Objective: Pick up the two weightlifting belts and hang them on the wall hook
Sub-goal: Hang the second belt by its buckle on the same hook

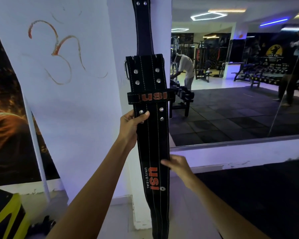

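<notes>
So, front belt (151, 135) is upright against the white pillar (121, 49), long axis vertical, buckle (126, 69) end up. Second belt (144, 30) hangs behind and above it; hook's out of view past the top edge. Our left hand (130, 128) pinches the left edge, higher and nearer the buckle. Right hand (178, 167) is lower, fingers loosely curled on the right edge. We'd lift straight up, left leading.

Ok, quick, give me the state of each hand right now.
Left hand: closed on the left edge of the front belt, thumb across its face.
Right hand: fingers curled round the belt's right edge, lower down.
</notes>
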A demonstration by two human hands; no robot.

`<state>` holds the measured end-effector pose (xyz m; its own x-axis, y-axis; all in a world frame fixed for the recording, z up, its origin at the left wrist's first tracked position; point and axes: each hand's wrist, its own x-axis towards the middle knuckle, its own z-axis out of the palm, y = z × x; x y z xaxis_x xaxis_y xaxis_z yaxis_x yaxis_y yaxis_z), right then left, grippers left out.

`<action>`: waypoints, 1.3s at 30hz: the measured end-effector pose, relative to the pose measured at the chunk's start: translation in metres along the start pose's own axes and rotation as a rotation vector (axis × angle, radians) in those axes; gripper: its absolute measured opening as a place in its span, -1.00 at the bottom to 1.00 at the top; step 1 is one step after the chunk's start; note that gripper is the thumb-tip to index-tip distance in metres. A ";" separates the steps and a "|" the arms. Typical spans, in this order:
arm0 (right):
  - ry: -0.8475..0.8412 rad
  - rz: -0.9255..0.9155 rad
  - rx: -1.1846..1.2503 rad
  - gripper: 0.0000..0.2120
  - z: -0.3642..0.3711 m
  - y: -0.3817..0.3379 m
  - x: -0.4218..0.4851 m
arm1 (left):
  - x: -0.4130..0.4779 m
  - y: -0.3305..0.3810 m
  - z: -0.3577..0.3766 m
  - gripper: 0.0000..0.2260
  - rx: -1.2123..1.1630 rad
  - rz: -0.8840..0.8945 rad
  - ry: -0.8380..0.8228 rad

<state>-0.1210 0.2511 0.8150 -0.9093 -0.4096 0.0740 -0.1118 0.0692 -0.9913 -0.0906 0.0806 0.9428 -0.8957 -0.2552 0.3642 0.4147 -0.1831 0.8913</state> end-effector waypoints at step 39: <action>0.271 -0.325 0.409 -0.65 0.028 -0.158 0.061 | 0.025 0.040 0.011 -0.69 0.033 -0.256 0.160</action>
<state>-0.1475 0.1899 0.9734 -0.9303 -0.0999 0.3529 -0.2873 -0.3994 -0.8706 -0.0981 0.0773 0.9910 -0.9327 -0.3513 0.0821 0.1713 -0.2308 0.9578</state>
